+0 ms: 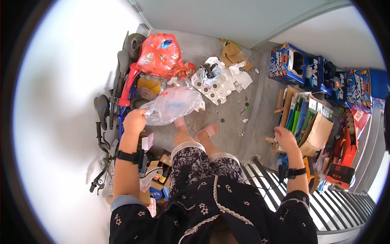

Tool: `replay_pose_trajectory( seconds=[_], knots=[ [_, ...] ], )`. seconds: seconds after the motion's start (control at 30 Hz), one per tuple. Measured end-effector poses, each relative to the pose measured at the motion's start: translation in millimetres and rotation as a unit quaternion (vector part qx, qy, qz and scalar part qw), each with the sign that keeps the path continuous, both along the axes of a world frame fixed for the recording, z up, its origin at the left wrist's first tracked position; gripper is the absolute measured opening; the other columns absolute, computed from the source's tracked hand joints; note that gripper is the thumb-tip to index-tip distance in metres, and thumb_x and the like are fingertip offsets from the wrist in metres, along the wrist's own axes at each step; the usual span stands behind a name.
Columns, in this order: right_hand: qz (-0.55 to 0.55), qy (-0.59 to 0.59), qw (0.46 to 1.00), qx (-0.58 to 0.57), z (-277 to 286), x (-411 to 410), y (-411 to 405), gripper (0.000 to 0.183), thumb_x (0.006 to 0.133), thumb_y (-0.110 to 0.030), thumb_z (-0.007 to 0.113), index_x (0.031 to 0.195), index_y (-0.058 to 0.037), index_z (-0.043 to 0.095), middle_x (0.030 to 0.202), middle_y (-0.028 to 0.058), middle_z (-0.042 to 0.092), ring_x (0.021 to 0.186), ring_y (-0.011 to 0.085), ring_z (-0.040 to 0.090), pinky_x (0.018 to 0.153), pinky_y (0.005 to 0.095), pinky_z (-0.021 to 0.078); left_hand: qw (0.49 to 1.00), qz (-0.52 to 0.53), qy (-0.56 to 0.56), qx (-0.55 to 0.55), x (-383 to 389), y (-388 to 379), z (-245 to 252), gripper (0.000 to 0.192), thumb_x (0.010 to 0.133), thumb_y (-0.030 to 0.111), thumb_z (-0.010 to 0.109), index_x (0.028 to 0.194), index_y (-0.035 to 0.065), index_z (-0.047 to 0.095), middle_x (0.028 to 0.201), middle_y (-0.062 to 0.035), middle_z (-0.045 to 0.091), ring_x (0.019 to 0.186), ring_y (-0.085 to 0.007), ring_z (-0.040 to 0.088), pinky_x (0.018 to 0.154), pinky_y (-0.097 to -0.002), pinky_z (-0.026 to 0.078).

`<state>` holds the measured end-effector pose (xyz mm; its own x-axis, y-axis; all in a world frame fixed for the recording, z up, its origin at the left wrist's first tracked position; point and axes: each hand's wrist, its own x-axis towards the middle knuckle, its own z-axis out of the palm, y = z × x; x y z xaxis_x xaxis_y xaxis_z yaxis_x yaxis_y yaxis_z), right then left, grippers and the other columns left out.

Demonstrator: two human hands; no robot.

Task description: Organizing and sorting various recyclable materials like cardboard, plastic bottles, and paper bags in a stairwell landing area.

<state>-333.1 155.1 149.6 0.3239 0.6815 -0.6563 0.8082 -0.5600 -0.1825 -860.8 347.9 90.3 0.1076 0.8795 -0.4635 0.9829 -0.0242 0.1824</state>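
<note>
My left hand [134, 120] grips the edge of a translucent plastic bag [173, 105] with a red print. Something pale and bluish shows faintly through the bag, too blurred to name. The bag hangs over one of my pink slippers [207, 130] and partly hides the other. My right hand [285, 138], fingers curled, is out to the right in front of a stack of flattened cardboard [300, 117]. Whether it touches the cardboard I cannot tell. Beyond the bag lie a tied red plastic bag [161, 56] full of waste and a white perforated moulded tray [213, 88].
Bicycles or scooters with black handlebars [100, 170] lean along the left wall. Printed blue boxes [286, 65] stand at the far right, near a grey door [207, 18]. Brown cardboard pieces [233, 55] lie by the door. A metal railing [332, 207] and an open carton [164, 167] are near me.
</note>
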Motion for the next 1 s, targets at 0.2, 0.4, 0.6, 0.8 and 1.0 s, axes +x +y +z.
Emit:
replay_pose_trajectory(
  seconds=[0.2, 0.4, 0.6, 0.8, 1.0],
  knots=[
    [0.041, 0.009, 0.999, -0.017, -33, -14, 6, 0.029, 0.083, -0.021, 0.049, 0.108, -0.0082, 0.057, 0.107, 0.0140, 0.060, 0.099, 0.0327, 0.056, 0.083, 0.0401, 0.0453, 0.981, -0.083, -0.124, -0.127, 40, -20, 46, 0.024, 0.078, 0.013, 0.052, 0.094, 0.0185, 0.068, 0.086, -0.0119, 0.065, 0.080, -0.0310, 0.061, 0.070, -0.0386, 0.049],
    [0.106, 0.024, 0.993, -0.055, -89, -42, 32, 0.030, 0.084, -0.025, 0.045, 0.108, -0.0111, 0.058, 0.102, 0.0144, 0.061, 0.096, 0.0339, 0.057, 0.080, 0.0423, 0.0457, 0.949, -0.274, -0.122, -0.096, 38, -52, 34, 0.022, 0.072, 0.005, 0.049, 0.080, 0.0134, 0.067, 0.081, -0.0080, 0.058, 0.081, -0.0287, 0.059, 0.070, -0.0391, 0.048],
    [0.160, 0.067, 0.978, -0.114, -150, -50, 101, 0.029, 0.085, -0.025, 0.043, 0.107, -0.0140, 0.059, 0.098, 0.0147, 0.063, 0.093, 0.0341, 0.058, 0.079, 0.0445, 0.0459, 0.986, -0.113, -0.097, 0.077, 21, -55, 34, 0.020, 0.070, 0.001, 0.052, 0.085, 0.0043, 0.065, 0.084, -0.0118, 0.057, 0.080, -0.0311, 0.055, 0.075, -0.0413, 0.045],
    [0.183, 0.088, 0.976, -0.077, -265, -38, 184, 0.031, 0.082, -0.027, 0.048, 0.106, -0.0121, 0.060, 0.099, 0.0153, 0.063, 0.092, 0.0333, 0.059, 0.080, 0.0404, 0.0466, 0.878, 0.399, -0.253, 0.076, 41, -92, -25, 0.024, 0.084, 0.006, 0.051, 0.103, -0.0032, 0.061, 0.098, -0.0102, 0.061, 0.086, -0.0212, 0.057, 0.079, -0.0275, 0.042],
    [0.097, 0.104, 0.987, -0.069, -396, -43, 235, 0.043, 0.077, -0.036, 0.057, 0.107, -0.0062, 0.059, 0.102, 0.0154, 0.063, 0.094, 0.0313, 0.060, 0.080, 0.0370, 0.0465, 0.548, 0.649, -0.497, 0.178, 68, -155, -87, 0.027, 0.089, 0.007, 0.049, 0.115, -0.0023, 0.053, 0.102, -0.0102, 0.060, 0.092, -0.0162, 0.056, 0.080, -0.0285, 0.044]
  ],
)
